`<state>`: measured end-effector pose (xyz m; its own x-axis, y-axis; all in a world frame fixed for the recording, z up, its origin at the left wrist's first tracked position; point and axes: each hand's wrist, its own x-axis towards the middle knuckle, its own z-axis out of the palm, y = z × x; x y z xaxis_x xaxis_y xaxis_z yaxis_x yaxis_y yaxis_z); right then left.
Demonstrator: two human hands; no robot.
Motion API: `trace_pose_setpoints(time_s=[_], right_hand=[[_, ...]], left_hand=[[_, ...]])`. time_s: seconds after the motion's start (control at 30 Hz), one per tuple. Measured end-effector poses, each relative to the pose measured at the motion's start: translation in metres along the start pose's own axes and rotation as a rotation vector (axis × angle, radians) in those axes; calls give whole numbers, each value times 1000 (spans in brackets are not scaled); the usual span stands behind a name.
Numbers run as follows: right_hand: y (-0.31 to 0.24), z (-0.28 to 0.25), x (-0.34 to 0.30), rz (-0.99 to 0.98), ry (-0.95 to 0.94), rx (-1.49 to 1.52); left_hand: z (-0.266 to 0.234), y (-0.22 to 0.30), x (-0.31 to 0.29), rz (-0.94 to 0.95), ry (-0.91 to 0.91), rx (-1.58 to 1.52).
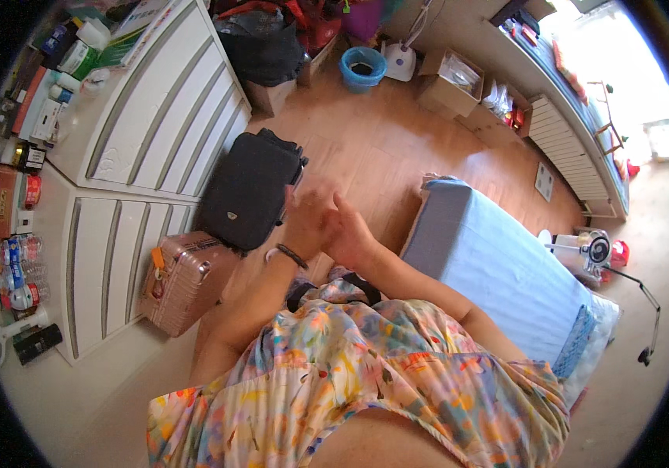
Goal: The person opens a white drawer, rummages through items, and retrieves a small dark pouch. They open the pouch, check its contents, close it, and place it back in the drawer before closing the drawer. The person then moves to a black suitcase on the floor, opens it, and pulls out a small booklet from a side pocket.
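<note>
Directly left of the paired hands, on the wood-toned floor (334, 117): one black suitcase (245, 187), with right edge just beside the left hand (309, 212) in this view; contact between suitcase and hand impossible to tell. Farther left and nearer the body, beyond the left forearm: one ribbed rose-gold suitcase (184, 285), bearing an orange tag (157, 259).

Left hand and right hand (348, 238) brought together in front of the torso, touching, with fingers partly overlapping and blurred on the left; degree of opening, and any small object between the palms, impossible to tell.

By count. Suitcases: two, close together. Bare hands: two. Dark bracelet (293, 256): one, at the left wrist. White drawer units (171, 109): two, adjoining, along the left side, topped with bottles and packages (50, 117) too crowded to number. Bed (498, 249): one, under a pale blue cover, right of the right forearm. Bin (362, 70): one, with blue lining, at the far edge of the floor. White appliance (399, 61): one, just right of the bin. Open cardboard box (433, 93): one, near the appliance. Multicoloured patterned garment (350, 359): one, on the wearer.
</note>
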<state>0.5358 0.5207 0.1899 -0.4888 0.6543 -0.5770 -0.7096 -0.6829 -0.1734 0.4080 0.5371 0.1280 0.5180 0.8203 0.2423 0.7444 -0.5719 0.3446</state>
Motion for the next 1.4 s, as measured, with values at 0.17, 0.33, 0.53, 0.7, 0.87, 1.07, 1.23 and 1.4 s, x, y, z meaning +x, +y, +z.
trace_pose_setpoints(time_s=[0.17,0.33,0.53,0.7,0.87,1.07,1.23,1.4], right_hand=[[-10,-4,-38,-522,-182,-1048],[-22,-42,-20,-1003,-178,-1702],[-55,-120,12,-280,463,-487],[-14,-122,17,-104,-344,128],[-8,-79,-21,177,-19,-456],[-33,-147,14,177,143,-526],[-38,-159,55,231,236,-596],[-43,-163,91,255,286,-624]], left_hand=[[34,-27,-16,-1259,26,-1158],[56,79,12,-1123,241,-2183],[-20,128,30,-655,-89,-1820],[15,87,11,-58,107,-419],[39,20,-78,-600,-457,181],[52,-1,-190,-1068,-603,-137],[67,18,-250,-1151,-464,-229],[75,21,-275,-1182,-419,-336]])
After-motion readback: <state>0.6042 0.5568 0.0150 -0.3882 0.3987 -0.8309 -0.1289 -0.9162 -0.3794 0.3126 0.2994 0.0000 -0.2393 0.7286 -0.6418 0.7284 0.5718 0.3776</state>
